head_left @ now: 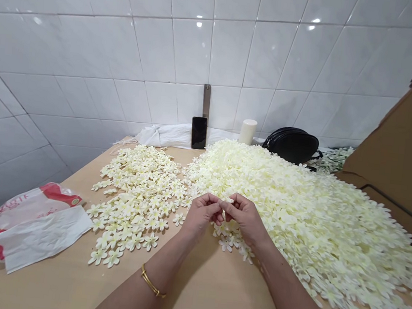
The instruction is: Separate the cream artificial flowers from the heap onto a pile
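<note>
My left hand (202,213) and my right hand (245,219) meet over the wooden table (200,290), fingers pinched together on a small cream fabric flower (224,203) between them. A gold bangle circles my left wrist. Right of the hands lies a big heap of cream flowers (306,212). To the left, a thinner spread of separate flowers (136,196) lies flat on the table.
A red-and-white plastic bag (27,225) lies at the table's left edge. By the tiled wall stand a dark phone (198,132), a white cylinder (248,131), a black bag (292,144) and white folded plastic (167,135). A cardboard box (403,149) stands at the right.
</note>
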{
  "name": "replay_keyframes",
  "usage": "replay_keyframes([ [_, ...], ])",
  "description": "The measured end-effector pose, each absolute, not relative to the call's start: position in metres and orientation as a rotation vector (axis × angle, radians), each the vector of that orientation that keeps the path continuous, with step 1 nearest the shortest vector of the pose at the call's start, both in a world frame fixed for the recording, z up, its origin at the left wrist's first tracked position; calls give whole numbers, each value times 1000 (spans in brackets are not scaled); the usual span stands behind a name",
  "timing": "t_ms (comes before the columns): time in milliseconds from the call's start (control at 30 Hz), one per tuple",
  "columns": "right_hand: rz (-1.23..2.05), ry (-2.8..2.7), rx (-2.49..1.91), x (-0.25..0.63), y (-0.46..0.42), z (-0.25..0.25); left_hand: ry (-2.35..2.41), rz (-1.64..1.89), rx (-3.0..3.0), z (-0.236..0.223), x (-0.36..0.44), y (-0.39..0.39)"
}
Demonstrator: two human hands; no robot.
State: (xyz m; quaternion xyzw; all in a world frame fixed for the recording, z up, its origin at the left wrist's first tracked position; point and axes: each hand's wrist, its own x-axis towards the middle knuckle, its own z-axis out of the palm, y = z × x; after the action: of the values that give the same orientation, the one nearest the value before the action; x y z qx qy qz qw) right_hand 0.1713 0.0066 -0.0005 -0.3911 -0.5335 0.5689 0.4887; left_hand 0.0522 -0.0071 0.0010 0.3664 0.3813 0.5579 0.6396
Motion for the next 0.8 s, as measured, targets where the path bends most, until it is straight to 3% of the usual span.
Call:
replay_keyframes([
  [267,1707,-1159,-851,175,11,-2,825,1142,664,2,38,-2],
  [533,1047,-1532,-1069,160,-1,-7,914,1160,779,-2,41,-13],
  [800,1555,-1233,-936,159,3,-9,763,1172,738,-9,40,-11],
])
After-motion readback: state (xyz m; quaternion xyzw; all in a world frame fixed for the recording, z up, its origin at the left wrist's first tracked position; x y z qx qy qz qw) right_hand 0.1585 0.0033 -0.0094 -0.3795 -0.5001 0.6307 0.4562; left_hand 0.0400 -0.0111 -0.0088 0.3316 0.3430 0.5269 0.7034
